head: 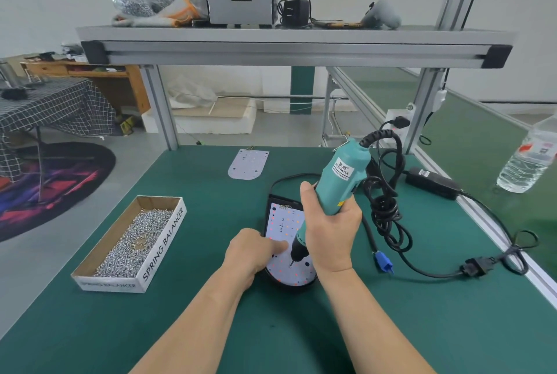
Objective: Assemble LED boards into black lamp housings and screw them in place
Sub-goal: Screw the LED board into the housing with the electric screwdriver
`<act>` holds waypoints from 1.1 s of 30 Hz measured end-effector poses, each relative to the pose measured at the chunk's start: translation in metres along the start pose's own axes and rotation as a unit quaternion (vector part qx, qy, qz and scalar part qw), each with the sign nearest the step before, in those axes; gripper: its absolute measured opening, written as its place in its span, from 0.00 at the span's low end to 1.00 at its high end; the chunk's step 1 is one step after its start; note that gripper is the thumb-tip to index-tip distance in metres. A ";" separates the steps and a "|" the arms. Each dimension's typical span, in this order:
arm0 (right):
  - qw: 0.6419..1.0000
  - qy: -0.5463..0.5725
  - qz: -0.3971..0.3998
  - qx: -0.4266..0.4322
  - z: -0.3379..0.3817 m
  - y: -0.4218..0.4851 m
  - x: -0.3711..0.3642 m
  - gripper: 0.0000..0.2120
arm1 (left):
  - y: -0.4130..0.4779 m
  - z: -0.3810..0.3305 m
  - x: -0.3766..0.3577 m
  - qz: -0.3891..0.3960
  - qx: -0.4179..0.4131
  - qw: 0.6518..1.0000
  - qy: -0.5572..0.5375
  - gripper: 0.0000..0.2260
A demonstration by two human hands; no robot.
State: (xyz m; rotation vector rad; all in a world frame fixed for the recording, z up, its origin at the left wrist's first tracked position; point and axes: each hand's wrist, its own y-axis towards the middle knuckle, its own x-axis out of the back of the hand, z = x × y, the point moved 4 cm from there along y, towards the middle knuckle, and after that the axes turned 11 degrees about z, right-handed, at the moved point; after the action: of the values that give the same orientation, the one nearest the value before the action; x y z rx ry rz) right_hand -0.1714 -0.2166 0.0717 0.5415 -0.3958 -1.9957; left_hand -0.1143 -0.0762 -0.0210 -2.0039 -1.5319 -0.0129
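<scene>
The green-matted bench (187, 328) fills the lower view, under a grey aluminium shelf (295, 39) set on posts. At the left of the bench lies a long cardboard box (162, 242) printed "SPRING BALANCER" along its side and again on its near end, holding a heap of small silver screws (132, 241).

Right of centre, a teal electric screwdriver (340, 183) stands tilted, its top leaning away to the right. Its white label reads "KEENWISE" under two characters too small to read. A black cable (384, 211) runs from its top and lies in a loose coil beside it. A black power adapter (431, 182) sits near the bench's right edge, and a clear water bottle (527, 159) with a red and white label stands on the next surface beyond that edge.

The black lamp housing (269, 217) lies flat in the middle of the bench, with the LED board (284, 220) seated inside it. The bit tip touches the board near its rounded near end.

The right hand (331, 229) is wrapped round the screwdriver's body. The left hand (253, 250) is just beside it, with the forefinger stretched onto the board and pressing it close to the bit.

A second, bare LED panel (248, 164) lies farther back on the bench. A small blue plug (383, 263) ends a lead right of the housing.
</scene>
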 end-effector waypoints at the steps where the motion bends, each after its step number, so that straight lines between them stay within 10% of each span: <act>1: 1.000 0.003 0.000 -0.002 0.000 0.000 0.000 0.17 | 0.000 0.000 0.000 -0.002 0.001 1.000 0.000 0.20; 23: 0.992 0.084 -0.087 -0.037 0.018 0.032 0.016 0.09 | -0.018 -0.012 0.010 0.022 0.018 0.998 0.056 0.18; 33: 0.964 0.183 -0.154 -0.112 0.012 0.041 0.020 0.09 | -0.036 -0.027 0.052 0.069 -0.113 0.930 -0.343 0.12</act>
State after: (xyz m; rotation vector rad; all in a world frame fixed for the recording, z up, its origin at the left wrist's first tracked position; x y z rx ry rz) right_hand -0.1557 -0.2527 0.0972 0.8477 0.1520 -2.1388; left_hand -0.1191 -0.0380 0.0362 -2.4490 -1.8528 0.6606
